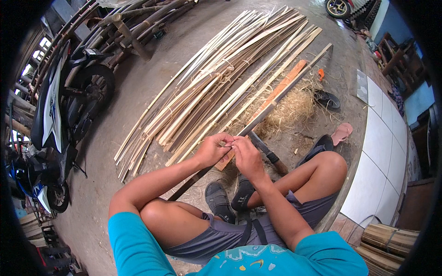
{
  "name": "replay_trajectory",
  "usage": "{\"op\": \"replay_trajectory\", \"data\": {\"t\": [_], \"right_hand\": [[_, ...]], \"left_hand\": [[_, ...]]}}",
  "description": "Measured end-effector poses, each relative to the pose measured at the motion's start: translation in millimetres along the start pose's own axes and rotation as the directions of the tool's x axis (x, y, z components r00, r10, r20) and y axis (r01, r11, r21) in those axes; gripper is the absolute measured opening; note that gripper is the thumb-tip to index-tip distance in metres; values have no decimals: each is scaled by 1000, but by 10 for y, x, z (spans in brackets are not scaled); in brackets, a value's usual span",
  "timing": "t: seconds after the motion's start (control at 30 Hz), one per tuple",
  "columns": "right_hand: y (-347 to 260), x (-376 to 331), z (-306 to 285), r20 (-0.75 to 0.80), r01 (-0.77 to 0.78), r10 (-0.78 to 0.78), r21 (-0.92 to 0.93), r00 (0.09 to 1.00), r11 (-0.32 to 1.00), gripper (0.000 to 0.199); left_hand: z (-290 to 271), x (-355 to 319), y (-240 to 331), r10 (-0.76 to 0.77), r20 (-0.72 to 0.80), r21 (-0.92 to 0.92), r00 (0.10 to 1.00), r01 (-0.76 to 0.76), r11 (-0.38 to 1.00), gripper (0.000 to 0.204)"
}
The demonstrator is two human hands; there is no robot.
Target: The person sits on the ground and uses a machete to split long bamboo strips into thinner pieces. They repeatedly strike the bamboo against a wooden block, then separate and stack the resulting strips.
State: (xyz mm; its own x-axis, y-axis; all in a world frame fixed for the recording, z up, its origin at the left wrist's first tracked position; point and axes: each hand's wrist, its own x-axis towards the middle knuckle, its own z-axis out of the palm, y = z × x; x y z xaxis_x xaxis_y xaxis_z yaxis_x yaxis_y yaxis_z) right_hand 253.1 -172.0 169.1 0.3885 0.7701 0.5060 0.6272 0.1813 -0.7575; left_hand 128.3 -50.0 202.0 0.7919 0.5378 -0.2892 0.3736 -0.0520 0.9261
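On my feed a wide pile of split bamboo slats (221, 78) fans across the concrete floor (138, 92) ahead of my knees, with one long bamboo strip (285, 89) running slantwise from far right down to my hands, over an orange board (281, 87) and a heap of pale shavings (294, 108). My left hand (212, 149) is curled closed, fingers pinching the strip's near part, and my right hand (247, 156) is closed on it just beside, the two touching. Whether the right also holds a blade I cannot tell.
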Motion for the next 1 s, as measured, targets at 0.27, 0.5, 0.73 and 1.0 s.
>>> {"op": "replay_trajectory", "data": {"t": [0.27,0.5,0.73,1.0], "right_hand": [[-122,27,12,-44,-473,506,293,862,831,12],[-127,13,-42,-41,-232,229,-119,973,965,15],[211,-8,-13,159,-489,463,329,872,808,16],[275,6,-27,259,-585,526,419,810,694,16]], "left_hand": [[48,-24,55,11,-13,47,1000,-10,999,16],[52,-24,44,14,-30,66,999,-12,998,18],[58,-36,-7,65,-18,1,998,-65,998,18],[104,-20,12,166,-43,103,985,-160,982,19]]}}
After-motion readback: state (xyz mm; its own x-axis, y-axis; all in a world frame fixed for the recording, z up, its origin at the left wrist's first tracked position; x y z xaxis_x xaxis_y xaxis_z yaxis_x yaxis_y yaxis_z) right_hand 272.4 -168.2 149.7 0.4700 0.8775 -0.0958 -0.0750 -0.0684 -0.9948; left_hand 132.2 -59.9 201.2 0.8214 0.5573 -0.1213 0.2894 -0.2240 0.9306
